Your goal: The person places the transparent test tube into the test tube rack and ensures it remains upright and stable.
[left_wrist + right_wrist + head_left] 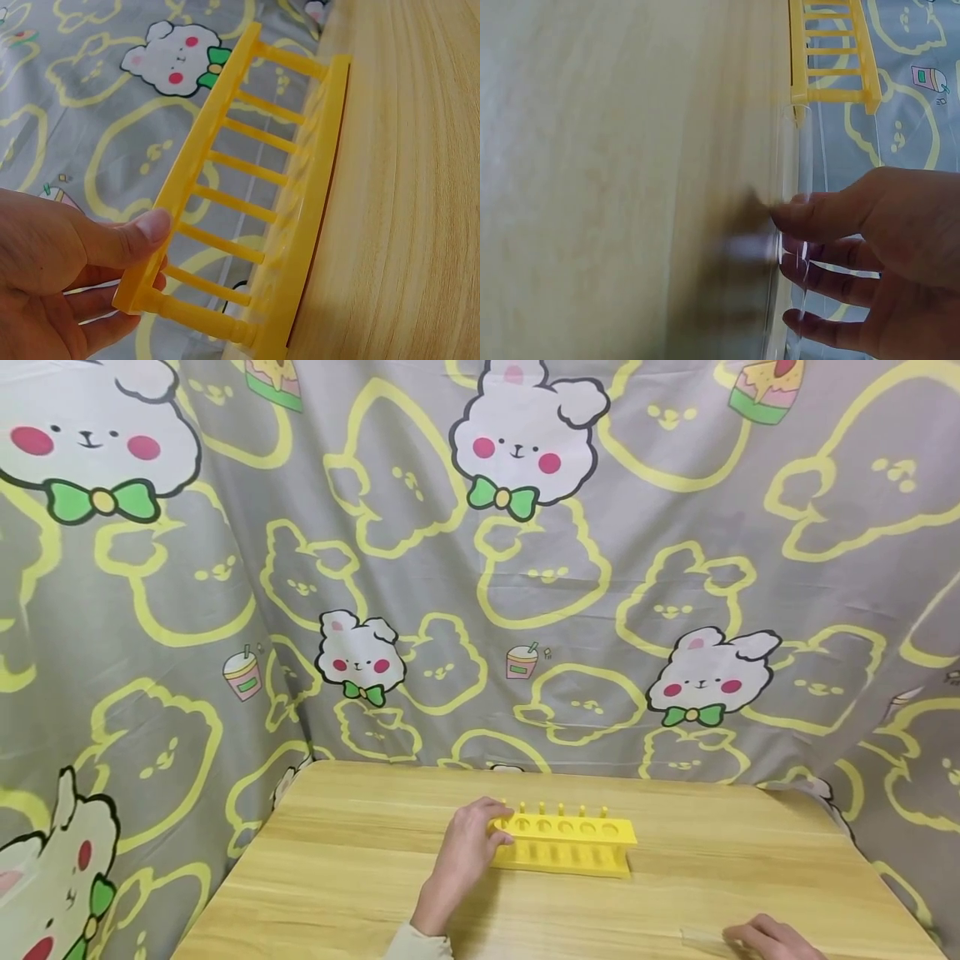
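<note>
A yellow test tube rack [624,833] stands upright on the wooden table, with a row of round holes along its top and pegs behind. My left hand [467,852] grips the left end of its top bar; in the left wrist view the thumb lies on the bar [187,169] with fingers beneath. At the lower right of the head view, my right hand [772,937] holds a clear test tube [701,937]. The right wrist view shows the transparent tube [798,150] between thumb and fingers, close to the tabletop. Its lower end runs out of that view.
The light wooden table [337,860] reaches back to a grey curtain [435,585] printed with rabbits and yellow outlines. More of that cloth hangs at the left and right sides.
</note>
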Motion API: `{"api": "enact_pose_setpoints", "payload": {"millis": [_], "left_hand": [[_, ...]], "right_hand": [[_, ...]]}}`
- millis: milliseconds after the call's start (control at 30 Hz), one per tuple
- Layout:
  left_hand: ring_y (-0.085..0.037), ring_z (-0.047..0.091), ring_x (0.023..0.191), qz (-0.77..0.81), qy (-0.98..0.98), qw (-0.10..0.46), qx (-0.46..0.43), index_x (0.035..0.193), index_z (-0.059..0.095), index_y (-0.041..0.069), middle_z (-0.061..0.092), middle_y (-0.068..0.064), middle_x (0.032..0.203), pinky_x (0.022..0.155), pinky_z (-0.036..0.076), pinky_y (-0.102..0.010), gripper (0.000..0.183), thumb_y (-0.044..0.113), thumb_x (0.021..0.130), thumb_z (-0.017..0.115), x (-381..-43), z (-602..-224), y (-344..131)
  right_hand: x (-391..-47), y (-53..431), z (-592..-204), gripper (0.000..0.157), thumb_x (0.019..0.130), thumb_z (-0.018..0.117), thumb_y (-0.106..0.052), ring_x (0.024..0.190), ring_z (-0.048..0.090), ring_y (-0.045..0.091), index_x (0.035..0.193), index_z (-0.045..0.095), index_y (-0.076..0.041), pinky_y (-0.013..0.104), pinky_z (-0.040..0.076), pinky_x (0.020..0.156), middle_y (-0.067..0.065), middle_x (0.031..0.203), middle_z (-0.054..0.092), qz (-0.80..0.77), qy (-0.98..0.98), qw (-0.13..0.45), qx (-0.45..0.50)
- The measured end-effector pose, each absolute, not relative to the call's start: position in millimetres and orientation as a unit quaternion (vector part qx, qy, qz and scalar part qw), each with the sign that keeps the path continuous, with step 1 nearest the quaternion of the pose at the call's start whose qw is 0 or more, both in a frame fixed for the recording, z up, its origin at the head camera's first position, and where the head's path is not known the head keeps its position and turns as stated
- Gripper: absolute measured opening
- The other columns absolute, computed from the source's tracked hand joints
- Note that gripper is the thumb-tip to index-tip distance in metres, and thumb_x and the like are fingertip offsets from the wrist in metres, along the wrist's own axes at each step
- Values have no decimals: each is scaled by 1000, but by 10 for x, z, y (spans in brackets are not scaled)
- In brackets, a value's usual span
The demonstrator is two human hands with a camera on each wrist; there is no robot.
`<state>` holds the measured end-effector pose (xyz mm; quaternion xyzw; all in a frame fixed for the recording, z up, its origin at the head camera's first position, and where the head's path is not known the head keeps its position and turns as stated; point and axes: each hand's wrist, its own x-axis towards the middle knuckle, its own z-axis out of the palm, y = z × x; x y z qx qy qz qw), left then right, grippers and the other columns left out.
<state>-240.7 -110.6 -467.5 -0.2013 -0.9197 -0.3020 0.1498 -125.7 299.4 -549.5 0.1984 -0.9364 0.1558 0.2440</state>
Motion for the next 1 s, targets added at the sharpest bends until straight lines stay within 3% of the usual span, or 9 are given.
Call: {"api": "enact_pose_setpoints", "payload": {"millis": [167, 367, 533, 600, 800, 1000], "left_hand": [[-24, 63, 104, -303, -919, 149, -204, 106, 72, 8, 66, -7, 112, 90, 52, -33, 36, 16, 72, 79, -2416, -4673, -1095], [-24, 63, 103, -301, -920, 151, -203, 106, 72, 9, 67, -6, 111, 90, 52, -33, 36, 16, 72, 80, -2418, -4668, -1098], [-24, 63, 102, -303, -918, 153, -205, 105, 72, 9, 67, -6, 110, 90, 52, -33, 35, 16, 72, 80, -2414, -4669, -1097], [-24, 63, 102, -304, -917, 153, -206, 105, 72, 8, 67, -6, 109, 90, 52, -33, 35, 16, 72, 80, -2410, -4673, -1098], [-23, 64, 101, -304, -917, 158, -205, 104, 72, 8, 68, -5, 108, 89, 52, -32, 35, 15, 71, 81, -2411, -4690, -1107], [-23, 64, 101, -303, -917, 158, -206, 104, 72, 9, 68, -5, 108, 89, 53, -32, 34, 15, 71, 81, -2423, -4693, -1108]], "right_hand": [[-1285, 3057, -5527, 37, 55, 89, -31, 65, 34, -11, 83, 68, -22, 16, 32, 44, -31, 79, 39, 192, -920, 243, 238], [-1345, 3129, -5506, 32, 64, 85, -31, 66, 34, -11, 87, 67, -20, 17, 32, 45, -30, 81, 39, 194, -924, 191, 269], [-1363, 3121, -5535, 38, 58, 88, -25, 64, 30, -11, 88, 66, -20, 14, 28, 45, -30, 79, 35, 202, -910, 233, 277], [-1354, 3101, -5544, 39, 55, 89, -26, 62, 29, -11, 87, 66, -20, 13, 26, 44, -30, 77, 32, 201, -909, 251, 265], [-1335, 3042, -5450, 36, 61, 86, -36, 61, 29, -10, 86, 64, -22, 15, 29, 45, -26, 75, 33, 175, -947, 195, 186], [-1323, 2972, -5324, 37, 64, 83, -9, 63, 36, -9, 90, 62, -26, 17, 34, 44, -21, 78, 40, 144, -966, 179, 119]]}}
